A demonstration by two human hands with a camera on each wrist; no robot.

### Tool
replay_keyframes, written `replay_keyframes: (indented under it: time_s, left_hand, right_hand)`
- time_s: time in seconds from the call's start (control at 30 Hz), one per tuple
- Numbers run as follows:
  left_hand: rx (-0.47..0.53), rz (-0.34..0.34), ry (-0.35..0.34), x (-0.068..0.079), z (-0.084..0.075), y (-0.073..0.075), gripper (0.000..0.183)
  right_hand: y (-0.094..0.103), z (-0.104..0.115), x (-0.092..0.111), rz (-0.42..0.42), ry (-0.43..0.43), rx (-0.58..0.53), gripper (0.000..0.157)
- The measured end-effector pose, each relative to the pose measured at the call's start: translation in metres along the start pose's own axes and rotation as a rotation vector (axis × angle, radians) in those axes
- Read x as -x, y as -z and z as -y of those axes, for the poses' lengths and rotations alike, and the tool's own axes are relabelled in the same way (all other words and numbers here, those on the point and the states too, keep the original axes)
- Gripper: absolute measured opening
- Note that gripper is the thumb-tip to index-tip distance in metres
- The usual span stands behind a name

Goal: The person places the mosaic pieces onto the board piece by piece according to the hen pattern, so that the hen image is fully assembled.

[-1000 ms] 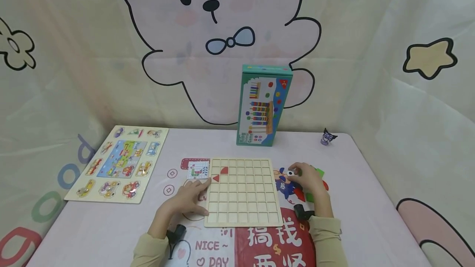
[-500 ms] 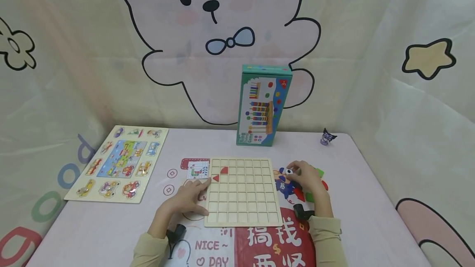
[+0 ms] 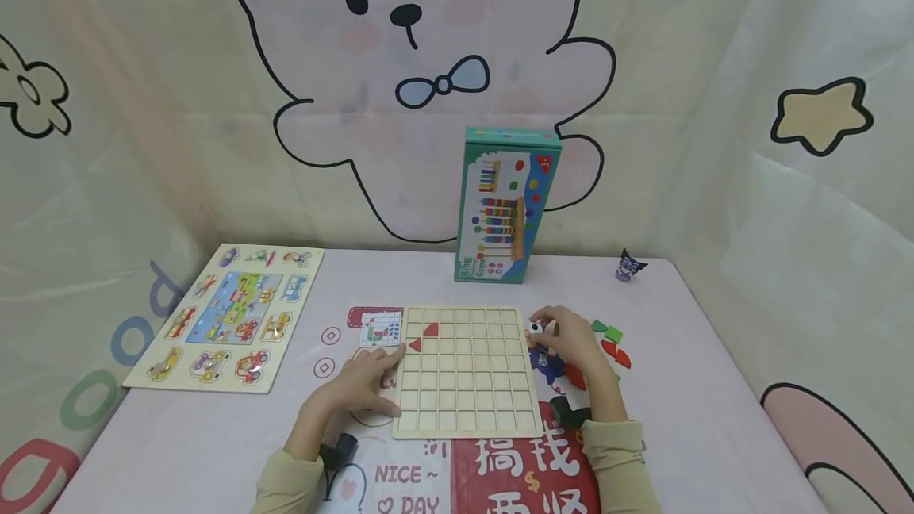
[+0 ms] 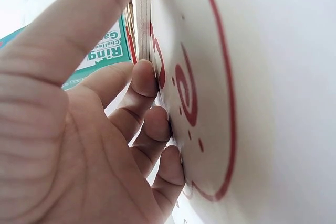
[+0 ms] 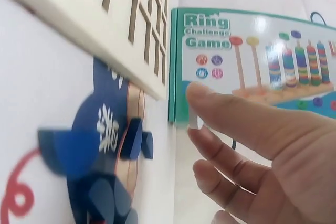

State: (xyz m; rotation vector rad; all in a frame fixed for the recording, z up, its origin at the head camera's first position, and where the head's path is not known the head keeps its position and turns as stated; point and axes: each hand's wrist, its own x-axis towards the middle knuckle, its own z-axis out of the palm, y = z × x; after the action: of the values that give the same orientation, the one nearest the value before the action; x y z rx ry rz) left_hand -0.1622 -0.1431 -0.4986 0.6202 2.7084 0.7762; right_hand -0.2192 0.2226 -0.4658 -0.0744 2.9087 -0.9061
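My left hand (image 3: pixel 360 379) rests at the left edge of a pale wooden grid board (image 3: pixel 467 375), thumb and index finger touching its rim. Two red pieces, a quarter-round tile (image 3: pixel 431 330) and a triangle tile (image 3: pixel 415 345), lie in cells at the board's upper left. Just off the board's right edge, my right hand (image 3: pixel 571 343) pinches a small white tile with a black dot (image 3: pixel 535 327) between thumb and index finger. In the right wrist view the white tile (image 5: pixel 195 120) shows edge-on, mostly covered by the thumb.
A pattern card (image 3: pixel 382 330) lies left of the board. Green tiles (image 3: pixel 613 334) and red tiles (image 3: pixel 623 358) lie to the right; a blue tile (image 5: pixel 79 148) is near the board. Behind stand a game box (image 3: pixel 500 212) and a figurine (image 3: pixel 630 266). A puzzle board (image 3: pixel 286 355) lies left.
My right hand has moved left toward the board with the white tile, uncovering green and red tiles behind it. The left hand has stayed in place.
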Motion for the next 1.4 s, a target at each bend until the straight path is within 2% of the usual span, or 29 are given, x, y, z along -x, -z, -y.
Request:
replay_keyframes:
  time_s: [0.13,0.6,0.93,1.2,1.4]
  left_hand:
    - [-0.002,0.001,-0.002,0.0,0.0,0.0,0.099]
    - [-0.003,-0.001,-0.013,0.0,0.001,0.0,0.099]
    - [-0.009,0.003,-0.009,-0.001,0.003,0.0,0.1]
    - [0.002,0.004,-0.006,0.0,0.001,0.002,0.099]
    - [-0.007,0.001,-0.018,0.0,0.002,0.002,0.099]
  right_hand:
    - [-0.004,0.007,0.001,-0.009,0.021,0.002,0.034]
    - [-0.028,0.032,-0.002,-0.064,0.269,0.044,0.022]
    - [-0.039,0.052,0.004,-0.017,0.302,0.028,0.023]
    - [-0.054,0.066,0.007,0.002,0.329,0.077,0.02]
    - [-0.059,0.073,0.01,0.009,0.416,0.081,0.022]
